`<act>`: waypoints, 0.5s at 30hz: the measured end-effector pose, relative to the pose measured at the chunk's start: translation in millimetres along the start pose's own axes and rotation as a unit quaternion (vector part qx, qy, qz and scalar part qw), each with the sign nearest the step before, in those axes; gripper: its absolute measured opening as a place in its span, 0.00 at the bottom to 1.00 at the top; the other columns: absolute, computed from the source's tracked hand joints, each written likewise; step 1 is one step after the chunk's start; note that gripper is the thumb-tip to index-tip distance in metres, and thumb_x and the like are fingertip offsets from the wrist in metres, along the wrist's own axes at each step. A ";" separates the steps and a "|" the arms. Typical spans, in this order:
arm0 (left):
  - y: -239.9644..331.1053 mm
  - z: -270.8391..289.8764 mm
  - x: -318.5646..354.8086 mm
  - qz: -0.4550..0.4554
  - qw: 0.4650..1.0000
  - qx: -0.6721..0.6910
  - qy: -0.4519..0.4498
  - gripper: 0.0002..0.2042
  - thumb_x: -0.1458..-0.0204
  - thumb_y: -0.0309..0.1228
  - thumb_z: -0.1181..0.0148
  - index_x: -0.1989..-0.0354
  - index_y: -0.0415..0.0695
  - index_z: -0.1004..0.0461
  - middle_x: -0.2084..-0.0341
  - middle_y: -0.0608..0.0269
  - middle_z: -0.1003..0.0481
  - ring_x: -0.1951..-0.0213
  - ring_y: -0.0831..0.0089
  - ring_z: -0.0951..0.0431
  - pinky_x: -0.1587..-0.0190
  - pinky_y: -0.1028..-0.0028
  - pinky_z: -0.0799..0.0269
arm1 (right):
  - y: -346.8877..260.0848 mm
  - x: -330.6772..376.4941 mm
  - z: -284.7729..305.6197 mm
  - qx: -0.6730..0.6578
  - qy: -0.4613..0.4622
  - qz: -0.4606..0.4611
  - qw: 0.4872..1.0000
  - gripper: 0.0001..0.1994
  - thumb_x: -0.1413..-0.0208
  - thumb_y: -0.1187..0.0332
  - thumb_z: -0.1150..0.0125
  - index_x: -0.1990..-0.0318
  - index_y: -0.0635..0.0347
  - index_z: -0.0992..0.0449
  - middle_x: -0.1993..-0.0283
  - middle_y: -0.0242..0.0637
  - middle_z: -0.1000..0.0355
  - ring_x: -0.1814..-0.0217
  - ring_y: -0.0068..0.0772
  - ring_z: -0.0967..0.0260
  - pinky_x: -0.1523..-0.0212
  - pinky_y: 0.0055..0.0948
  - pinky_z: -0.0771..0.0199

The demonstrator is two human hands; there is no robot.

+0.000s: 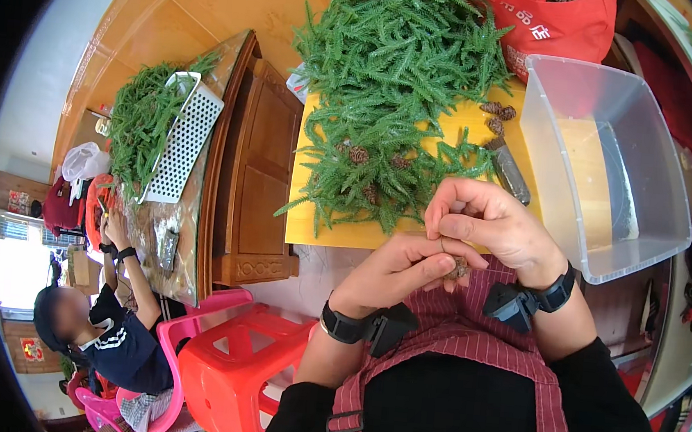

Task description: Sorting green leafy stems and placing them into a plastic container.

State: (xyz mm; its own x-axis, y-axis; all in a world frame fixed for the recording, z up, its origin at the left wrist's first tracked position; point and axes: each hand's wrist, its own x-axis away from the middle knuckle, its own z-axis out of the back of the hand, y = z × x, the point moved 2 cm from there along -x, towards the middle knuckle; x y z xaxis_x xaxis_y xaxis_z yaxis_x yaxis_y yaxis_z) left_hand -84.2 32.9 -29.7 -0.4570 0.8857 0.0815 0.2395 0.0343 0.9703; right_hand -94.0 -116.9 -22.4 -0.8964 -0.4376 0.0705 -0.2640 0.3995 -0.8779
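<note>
My left hand point(397, 274) is closed in front of my apron, with a brown pinecone point(460, 269) at its fingertips. A thin wire point(443, 243) runs up from these fingers. Just above, my right hand point(497, 225) is pinched around the wire's upper part; some brown, perhaps another cone, shows behind its curled fingers, too hidden to name. Close by on the yellow tabletop point(305, 227) lie green artificial pine sprigs point(416, 169) with pinecones point(358, 154) among them. Loose pinecones point(498, 112) rest near a dark, flat, shiny object point(511, 174) beyond my right hand.
A large heap of artificial pine branches point(394, 39) covers the table's far side. At right stand a clear plastic bin point(554, 193) and a red bag point(564, 29). To the left are a red stool point(225, 370) and a person point(125, 345) working at another table with a white basket point(186, 148).
</note>
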 end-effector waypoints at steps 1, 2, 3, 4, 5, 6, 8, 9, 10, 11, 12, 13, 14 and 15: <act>-0.2 -0.2 0.6 -0.004 1.000 0.005 0.001 0.18 0.43 0.38 0.56 0.56 0.33 0.31 0.70 0.63 0.28 0.70 0.82 0.31 0.70 0.85 0.38 | 0.7 -0.8 0.7 0.010 0.000 0.008 1.000 0.04 0.45 0.71 0.50 0.67 0.62 0.32 0.68 0.32 0.31 0.69 0.19 0.34 0.70 0.15 0.33; -1.2 -0.3 0.0 -0.004 1.000 0.005 0.001 0.18 0.43 0.38 0.56 0.56 0.33 0.31 0.70 0.63 0.28 0.70 0.82 0.31 0.70 0.85 0.38 | 0.6 -1.4 1.0 0.021 -0.001 0.015 1.000 0.04 0.45 0.71 0.50 0.66 0.62 0.32 0.68 0.32 0.31 0.69 0.19 0.34 0.70 0.15 0.33; -3.1 0.0 -1.2 -0.007 1.000 0.026 0.012 0.18 0.43 0.38 0.56 0.56 0.33 0.31 0.70 0.62 0.29 0.70 0.81 0.31 0.70 0.85 0.38 | -0.6 -1.0 0.8 0.021 -0.001 0.015 1.000 0.04 0.45 0.71 0.50 0.66 0.62 0.32 0.68 0.32 0.31 0.69 0.19 0.34 0.70 0.15 0.33; -4.5 0.7 -1.8 -0.010 0.999 0.047 0.023 0.19 0.43 0.39 0.56 0.56 0.33 0.31 0.70 0.61 0.29 0.70 0.81 0.31 0.70 0.84 0.38 | -2.4 0.0 1.3 0.017 0.013 0.013 1.000 0.04 0.45 0.72 0.51 0.65 0.62 0.32 0.67 0.33 0.31 0.68 0.19 0.33 0.68 0.16 0.33; -5.5 2.0 -1.7 -0.010 0.999 0.047 0.023 0.19 0.43 0.39 0.56 0.56 0.33 0.31 0.70 0.61 0.29 0.70 0.81 0.31 0.70 0.84 0.38 | -3.3 0.3 2.9 0.014 0.027 0.011 0.999 0.04 0.46 0.73 0.51 0.64 0.62 0.32 0.66 0.33 0.30 0.67 0.19 0.33 0.67 0.16 0.33; -5.9 4.1 -1.5 -0.028 0.996 0.064 0.048 0.18 0.43 0.39 0.56 0.57 0.33 0.32 0.70 0.61 0.30 0.70 0.80 0.31 0.70 0.84 0.37 | 0.4 0.5 5.9 0.014 0.026 0.011 0.999 0.04 0.46 0.73 0.51 0.64 0.62 0.32 0.66 0.33 0.30 0.67 0.19 0.33 0.67 0.16 0.33; -6.4 7.7 -0.7 -0.046 0.993 0.081 0.074 0.18 0.43 0.39 0.56 0.57 0.33 0.32 0.70 0.60 0.30 0.70 0.79 0.31 0.69 0.83 0.37 | 7.0 4.3 14.5 0.068 0.091 0.145 0.983 0.06 0.49 0.77 0.51 0.63 0.63 0.31 0.62 0.37 0.31 0.64 0.21 0.33 0.64 0.18 0.33; -6.1 9.8 -0.1 -0.057 0.991 0.091 0.085 0.18 0.43 0.39 0.55 0.56 0.33 0.33 0.70 0.60 0.30 0.70 0.78 0.31 0.68 0.83 0.36 | 7.9 8.2 13.5 0.068 0.089 0.144 0.983 0.06 0.49 0.77 0.51 0.63 0.63 0.31 0.62 0.37 0.31 0.64 0.21 0.33 0.64 0.18 0.33; -5.9 11.7 0.2 -0.068 0.988 0.100 0.095 0.18 0.43 0.39 0.55 0.56 0.34 0.33 0.70 0.59 0.30 0.71 0.77 0.31 0.68 0.82 0.36 | 7.2 12.9 11.1 0.054 0.068 0.176 0.981 0.06 0.51 0.79 0.51 0.64 0.64 0.31 0.61 0.39 0.32 0.63 0.23 0.33 0.63 0.20 0.32; -6.7 11.0 -0.1 -0.069 0.988 0.101 0.094 0.18 0.43 0.39 0.55 0.56 0.34 0.33 0.70 0.59 0.30 0.71 0.77 0.31 0.68 0.82 0.36 | 6.2 17.6 8.9 0.041 0.049 0.207 0.976 0.07 0.53 0.82 0.50 0.65 0.64 0.30 0.60 0.40 0.32 0.61 0.25 0.33 0.62 0.21 0.31; -7.5 9.9 -0.7 -0.070 0.987 0.109 0.091 0.18 0.44 0.39 0.55 0.56 0.34 0.34 0.70 0.59 0.30 0.70 0.77 0.31 0.68 0.82 0.35 | 6.4 19.1 8.7 0.042 0.050 0.206 0.976 0.07 0.53 0.82 0.50 0.65 0.64 0.30 0.60 0.40 0.32 0.61 0.25 0.33 0.62 0.21 0.31; -8.0 8.2 -0.9 -0.072 0.987 0.117 0.089 0.18 0.44 0.39 0.54 0.55 0.34 0.35 0.70 0.58 0.30 0.70 0.76 0.31 0.68 0.81 0.35 | 6.2 20.6 8.3 0.066 0.044 0.227 0.971 0.07 0.54 0.83 0.50 0.66 0.64 0.30 0.60 0.41 0.33 0.60 0.27 0.33 0.62 0.23 0.31; -9.2 8.5 -2.4 -0.071 0.987 0.118 0.088 0.18 0.44 0.39 0.54 0.55 0.34 0.35 0.70 0.58 0.30 0.70 0.76 0.31 0.68 0.81 0.35 | 6.5 19.9 9.7 0.089 0.039 0.246 0.964 0.07 0.54 0.84 0.49 0.68 0.65 0.29 0.61 0.42 0.33 0.60 0.29 0.34 0.62 0.25 0.30; -10.4 8.4 -3.6 -0.071 0.986 0.125 0.087 0.18 0.44 0.39 0.54 0.55 0.34 0.35 0.70 0.58 0.30 0.70 0.76 0.31 0.67 0.81 0.35 | 7.3 19.0 12.3 0.089 0.040 0.246 0.964 0.07 0.54 0.84 0.49 0.68 0.65 0.29 0.61 0.42 0.33 0.60 0.29 0.34 0.62 0.25 0.30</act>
State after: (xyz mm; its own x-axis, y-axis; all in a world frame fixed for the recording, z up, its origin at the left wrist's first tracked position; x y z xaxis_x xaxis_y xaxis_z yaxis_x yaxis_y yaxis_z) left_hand -77.8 33.3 -42.0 -0.6352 0.7723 0.0083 0.3562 0.2834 0.8904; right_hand -108.7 -132.2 -33.3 -0.9244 -0.1634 -0.3446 0.2588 0.3951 -0.8814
